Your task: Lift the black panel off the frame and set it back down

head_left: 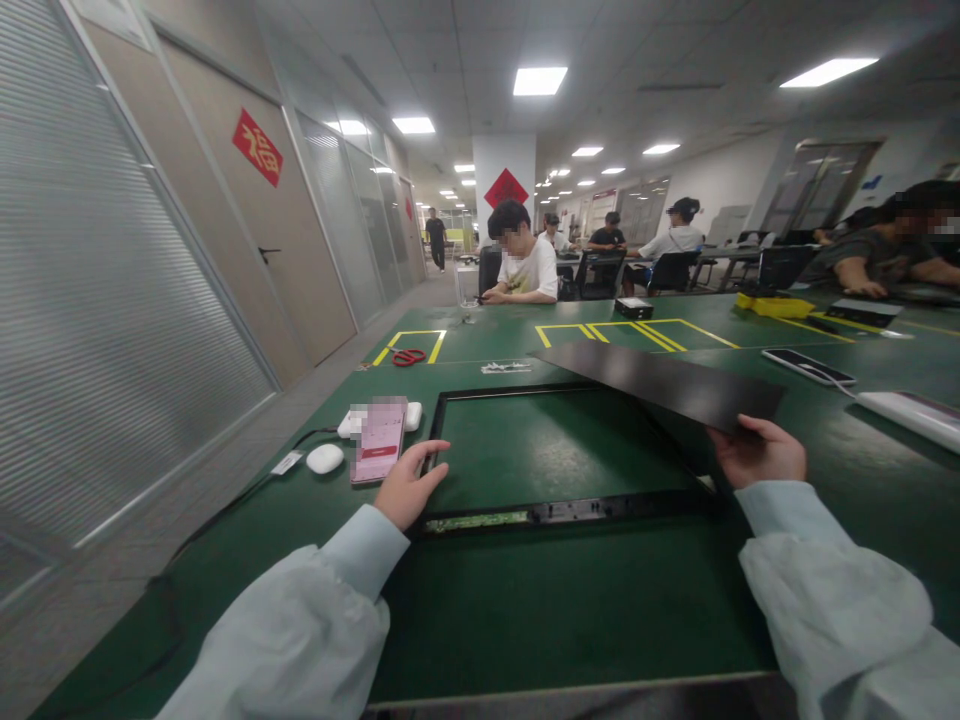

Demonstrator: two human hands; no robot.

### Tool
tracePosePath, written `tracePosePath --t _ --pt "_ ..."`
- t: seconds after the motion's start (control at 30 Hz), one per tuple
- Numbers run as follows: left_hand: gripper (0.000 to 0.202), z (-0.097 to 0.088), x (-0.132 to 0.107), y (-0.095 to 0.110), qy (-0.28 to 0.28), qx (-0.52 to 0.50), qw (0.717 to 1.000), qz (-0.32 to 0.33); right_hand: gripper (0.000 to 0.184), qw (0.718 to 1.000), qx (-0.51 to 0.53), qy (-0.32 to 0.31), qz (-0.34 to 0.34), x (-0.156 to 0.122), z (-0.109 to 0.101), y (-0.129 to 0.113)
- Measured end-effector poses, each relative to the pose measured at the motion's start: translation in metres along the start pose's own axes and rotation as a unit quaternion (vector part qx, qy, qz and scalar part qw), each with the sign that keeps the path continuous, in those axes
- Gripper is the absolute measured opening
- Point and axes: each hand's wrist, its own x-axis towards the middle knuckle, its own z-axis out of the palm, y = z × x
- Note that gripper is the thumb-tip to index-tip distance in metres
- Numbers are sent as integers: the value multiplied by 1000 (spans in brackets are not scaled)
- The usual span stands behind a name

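Held the thin dark panel [660,385] one-handed, its near right end in the right hand [761,455], tilted above the far right part of the black frame [622,508]. Found the frame lying mid-table [570,600], short of the near edge, green circuit strip [478,522] bared along its near rail. Had the left hand [409,482] empty, thumb and fingers parted, by the frame's left rail; couldn't tell about contact.

Judged one-ended support risky for so broad a sheet: likely to flex or scrape the rail. Seemed better to bring both hands to opposite edges, level the panel, avoid the circuit strip, and check against the frame sliding.

Spotted toward the left edge: pink phone [379,440], round white case [325,459]. Near the far left corner: red scissors [409,357]. Along the far edge: yellow tape outlines [637,330]. Toward the right edge: dark phone [808,366], white device [911,420].

Saw a seated person [529,270] past the far edge, a door [300,250] and glass partition [112,250] leftward, lit ceiling panels [540,82] overhead.
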Motion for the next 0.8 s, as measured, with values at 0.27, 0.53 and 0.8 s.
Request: tracePosePath --t 0.27,0.53,0.8 --pt "24 2 -4 23 89 -314 934 -147 32 993 -36 3 111 -31 17 -8" --pt "37 -6 -9 47 -11 -434 879 -198 31 965 -178 -153 114 -37 9 -3" --pt "39 -8 -9 53 96 -416 879 -214 34 911 -266 -269 165 -35 7 9"
